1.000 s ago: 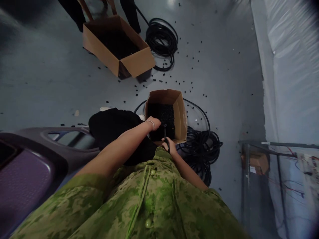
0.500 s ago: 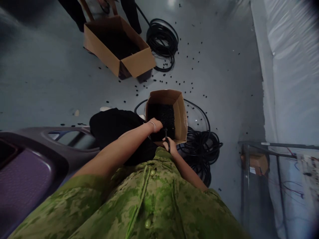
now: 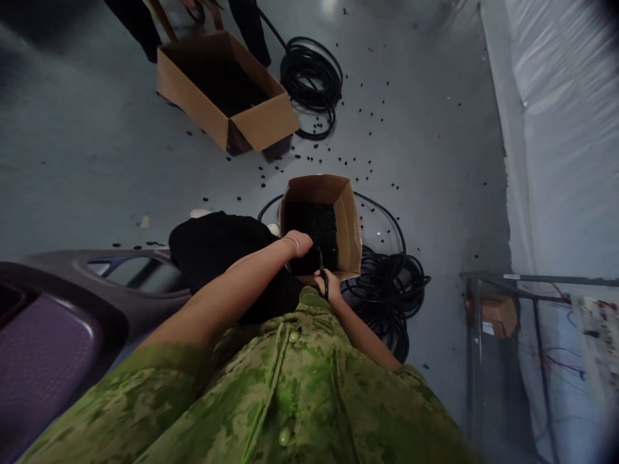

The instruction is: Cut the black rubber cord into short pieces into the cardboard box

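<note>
My left hand (image 3: 300,243) is closed over the near left part of a small cardboard box (image 3: 349,225), gripping what looks like the end of a black hose (image 3: 384,207), mostly hidden by the fingers. That hose loops round behind the box from the coil on the right. My right hand (image 3: 329,285) is closed on black-handled scissors (image 3: 323,270) at the box's near edge, blades pointing away from me, close to the left hand's fingertips. Inside the box lies a heap of small black pieces (image 3: 323,225).
A larger cardboard box (image 3: 271,121) stands ahead, with another person's legs and hands behind it. Hose coils lie beside it (image 3: 312,77) and to my right (image 3: 394,290). Black bits dot the floor. A purple-grey chair (image 3: 53,361) is at left, a metal frame (image 3: 536,296) at right.
The view has shifted slightly. My hands stay in nearly the same place over the box, and the scissor blades look a little closer together.
</note>
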Action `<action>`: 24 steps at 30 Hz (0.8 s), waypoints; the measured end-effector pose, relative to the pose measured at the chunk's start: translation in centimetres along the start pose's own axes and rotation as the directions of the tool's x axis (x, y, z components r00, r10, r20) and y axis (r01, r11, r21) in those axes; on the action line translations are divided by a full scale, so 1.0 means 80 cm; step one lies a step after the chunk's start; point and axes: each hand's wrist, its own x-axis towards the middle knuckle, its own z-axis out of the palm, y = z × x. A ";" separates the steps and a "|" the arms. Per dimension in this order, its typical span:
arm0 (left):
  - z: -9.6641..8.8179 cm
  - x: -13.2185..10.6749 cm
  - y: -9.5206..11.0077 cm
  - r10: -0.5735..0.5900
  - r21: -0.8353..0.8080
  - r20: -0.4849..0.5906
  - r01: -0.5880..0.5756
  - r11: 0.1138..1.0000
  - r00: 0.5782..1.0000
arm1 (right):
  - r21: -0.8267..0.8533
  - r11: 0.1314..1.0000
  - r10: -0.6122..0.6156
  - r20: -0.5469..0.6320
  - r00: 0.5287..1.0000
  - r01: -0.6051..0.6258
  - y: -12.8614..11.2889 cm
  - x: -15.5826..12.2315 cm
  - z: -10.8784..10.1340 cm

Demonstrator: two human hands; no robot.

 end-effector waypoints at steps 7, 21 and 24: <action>-0.013 -0.013 0.006 -0.056 -0.052 -0.044 0.054 0.997 0.997 | 0.014 1.000 0.010 0.039 0.999 -0.011 -0.001 -0.005 -0.002; -0.015 -0.016 0.011 -0.036 -0.017 -0.015 0.036 0.999 0.999 | -0.017 1.000 0.006 0.013 1.000 -0.006 -0.006 -0.004 -0.001; -0.013 -0.014 0.010 -0.030 -0.018 -0.013 0.030 0.999 0.999 | -0.007 1.000 -0.003 0.020 1.000 0.003 -0.006 -0.004 -0.002</action>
